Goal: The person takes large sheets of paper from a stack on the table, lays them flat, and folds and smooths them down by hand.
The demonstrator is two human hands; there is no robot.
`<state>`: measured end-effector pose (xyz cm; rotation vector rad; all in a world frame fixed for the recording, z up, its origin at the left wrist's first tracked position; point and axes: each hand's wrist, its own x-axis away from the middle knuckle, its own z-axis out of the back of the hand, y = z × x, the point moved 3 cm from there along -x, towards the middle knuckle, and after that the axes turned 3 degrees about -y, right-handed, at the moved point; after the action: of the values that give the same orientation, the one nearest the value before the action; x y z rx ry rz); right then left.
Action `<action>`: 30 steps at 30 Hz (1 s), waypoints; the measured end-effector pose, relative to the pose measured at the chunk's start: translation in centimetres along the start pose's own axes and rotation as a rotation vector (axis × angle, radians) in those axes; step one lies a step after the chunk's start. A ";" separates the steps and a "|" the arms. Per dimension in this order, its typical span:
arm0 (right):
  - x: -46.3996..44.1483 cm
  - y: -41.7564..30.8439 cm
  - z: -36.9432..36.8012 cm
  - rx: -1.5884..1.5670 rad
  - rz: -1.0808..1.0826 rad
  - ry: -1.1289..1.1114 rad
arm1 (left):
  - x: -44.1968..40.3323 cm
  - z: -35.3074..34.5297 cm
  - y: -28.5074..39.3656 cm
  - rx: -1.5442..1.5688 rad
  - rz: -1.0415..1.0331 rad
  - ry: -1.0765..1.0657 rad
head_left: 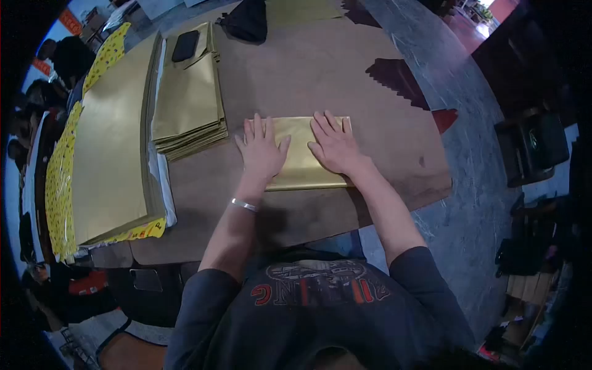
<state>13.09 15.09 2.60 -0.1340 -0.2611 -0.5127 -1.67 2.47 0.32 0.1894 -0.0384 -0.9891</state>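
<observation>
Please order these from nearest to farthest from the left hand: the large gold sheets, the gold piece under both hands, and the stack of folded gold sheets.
1. Gold piece: directly under the left hand.
2. Stack of folded gold sheets: left of the hand.
3. Large gold sheets: far left, past the stack.

Phone (185, 45): lay flat, up to your left
Black cloth bundle (248, 22): kinda slumped ahead of you
Dark chair (534, 148): stood off to your right
</observation>
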 end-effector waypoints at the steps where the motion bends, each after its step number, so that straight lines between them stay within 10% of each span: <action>1: -0.2 -0.4 -0.1 -0.031 0.028 0.041 | 0.1 0.2 -0.2 -0.012 0.032 -0.002; 20: 2.2 4.9 -1.4 -0.024 0.275 0.275 | 3.3 1.6 0.3 0.001 -0.245 -0.040; 30: 3.9 -4.4 -3.0 -0.050 0.491 0.253 | 4.0 1.2 -1.3 -0.088 -0.237 -0.008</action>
<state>14.79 8.95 1.05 -0.1735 0.0359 -0.0454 -0.69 -1.72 1.07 0.1109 0.0207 -1.2255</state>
